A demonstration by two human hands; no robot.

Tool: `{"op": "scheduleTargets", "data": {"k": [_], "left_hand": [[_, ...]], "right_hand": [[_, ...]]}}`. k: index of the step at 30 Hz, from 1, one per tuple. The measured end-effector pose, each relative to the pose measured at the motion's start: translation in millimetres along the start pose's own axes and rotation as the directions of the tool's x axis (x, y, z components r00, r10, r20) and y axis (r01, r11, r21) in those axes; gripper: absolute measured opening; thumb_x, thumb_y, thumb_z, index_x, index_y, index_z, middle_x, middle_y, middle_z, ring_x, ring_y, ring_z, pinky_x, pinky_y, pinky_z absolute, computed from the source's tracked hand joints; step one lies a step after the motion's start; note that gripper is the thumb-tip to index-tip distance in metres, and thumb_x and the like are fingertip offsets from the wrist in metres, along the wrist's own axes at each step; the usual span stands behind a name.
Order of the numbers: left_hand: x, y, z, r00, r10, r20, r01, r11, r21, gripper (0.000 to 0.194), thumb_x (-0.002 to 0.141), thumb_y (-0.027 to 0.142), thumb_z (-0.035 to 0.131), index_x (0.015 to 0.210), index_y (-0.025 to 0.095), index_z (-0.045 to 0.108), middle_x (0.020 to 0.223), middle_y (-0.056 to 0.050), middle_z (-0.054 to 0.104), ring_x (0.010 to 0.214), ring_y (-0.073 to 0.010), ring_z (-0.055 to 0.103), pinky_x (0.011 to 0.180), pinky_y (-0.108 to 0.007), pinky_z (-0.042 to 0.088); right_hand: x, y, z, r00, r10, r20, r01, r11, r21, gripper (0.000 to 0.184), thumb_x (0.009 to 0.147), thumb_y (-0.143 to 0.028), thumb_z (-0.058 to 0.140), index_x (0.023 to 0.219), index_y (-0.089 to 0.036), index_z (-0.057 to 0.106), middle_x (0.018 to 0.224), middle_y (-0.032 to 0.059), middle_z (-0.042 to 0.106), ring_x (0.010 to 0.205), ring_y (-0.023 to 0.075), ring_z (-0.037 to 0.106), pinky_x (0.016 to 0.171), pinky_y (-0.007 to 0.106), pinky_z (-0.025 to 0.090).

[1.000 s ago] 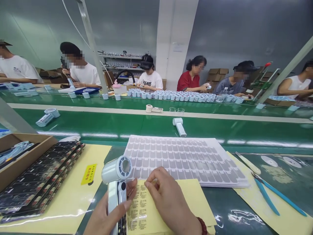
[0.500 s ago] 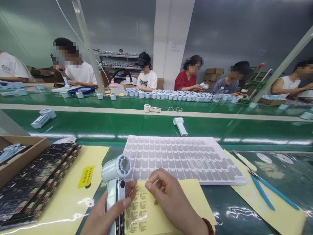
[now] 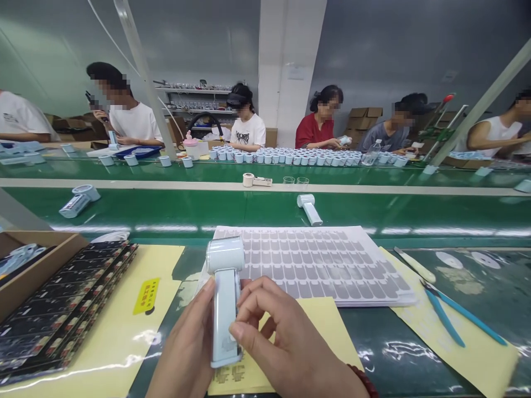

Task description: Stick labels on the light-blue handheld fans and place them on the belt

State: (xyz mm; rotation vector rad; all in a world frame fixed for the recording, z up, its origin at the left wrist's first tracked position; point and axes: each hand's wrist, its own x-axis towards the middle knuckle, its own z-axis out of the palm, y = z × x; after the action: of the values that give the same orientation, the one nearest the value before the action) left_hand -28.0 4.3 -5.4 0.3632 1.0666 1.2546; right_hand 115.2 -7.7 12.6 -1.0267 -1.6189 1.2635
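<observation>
My left hand [image 3: 188,337] is wrapped round the handle of a light blue handheld fan [image 3: 225,304], held upright with its round head at the top and its smooth side towards me. My right hand [image 3: 282,337] is closed in a pinch, thumb and forefinger touching the handle's lower right edge. What the pinch holds, if anything, is too small to make out. Beneath the fan lies a yellow sheet [image 3: 327,320] with rows of small printed labels [image 3: 230,376], mostly hidden by the fan and hands.
Behind the fan is a stack of sheets with grey shapes [image 3: 298,265]. Blue-handled pliers [image 3: 448,318] and a white-handled tool [image 3: 415,265] lie right. Circuit boards [image 3: 62,298] and a cardboard box [image 3: 41,243] stand left. Fans rest on the green belt [image 3: 186,207]; people sit beyond.
The fan has turned so its smooth handle side faces me, and moved right over the label sheet. My right hand has gone from the labels to the fan's handle.
</observation>
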Motion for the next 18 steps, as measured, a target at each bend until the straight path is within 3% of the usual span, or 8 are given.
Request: {"op": "scheduleTargets", "data": {"k": [8, 12, 18], "left_hand": [[5.3, -4.7, 8.6, 0.999, 0.033, 0.028, -0.032, 0.999, -0.037, 0.045, 0.073, 0.043, 0.079, 0.111, 0.020, 0.075, 0.112, -0.007, 0.074, 0.116, -0.0308, 0.062, 0.099, -0.038, 0.051], [5.0, -4.0, 9.7, 0.999, 0.040, 0.033, -0.039, 0.999, -0.035, 0.040, 0.077, 0.042, 0.075, 0.111, 0.020, 0.075, 0.111, -0.007, 0.074, 0.118, -0.0307, 0.061, 0.102, -0.039, 0.049], [-7.0, 2.3, 15.3, 0.976, -0.023, 0.219, 0.033, 0.998, -0.044, 0.045, 0.078, 0.039, 0.073, 0.120, 0.023, 0.071, 0.118, -0.008, 0.072, 0.123, -0.0350, 0.057, 0.106, -0.046, 0.046]], "right_hand": [[3.3, 3.8, -4.5, 1.000, -0.007, -0.021, 0.005, 0.996, -0.090, 0.015, 0.083, -0.011, 0.064, 0.074, -0.022, 0.057, 0.093, -0.0006, 0.053, 0.095, 0.0176, 0.058, 0.066, 0.022, 0.047], [4.1, 9.3, -2.3, 0.999, -0.026, -0.028, 0.022, 0.991, -0.132, 0.014, 0.085, -0.012, 0.064, 0.077, -0.022, 0.057, 0.095, -0.0006, 0.053, 0.087, 0.0153, 0.060, 0.065, 0.022, 0.048], [5.1, 17.1, -5.0, 0.987, -0.146, -0.070, 0.127, 0.967, -0.221, 0.015, 0.086, -0.010, 0.063, 0.079, -0.022, 0.056, 0.093, -0.0014, 0.052, 0.084, 0.0137, 0.059, 0.065, 0.022, 0.047]]}}
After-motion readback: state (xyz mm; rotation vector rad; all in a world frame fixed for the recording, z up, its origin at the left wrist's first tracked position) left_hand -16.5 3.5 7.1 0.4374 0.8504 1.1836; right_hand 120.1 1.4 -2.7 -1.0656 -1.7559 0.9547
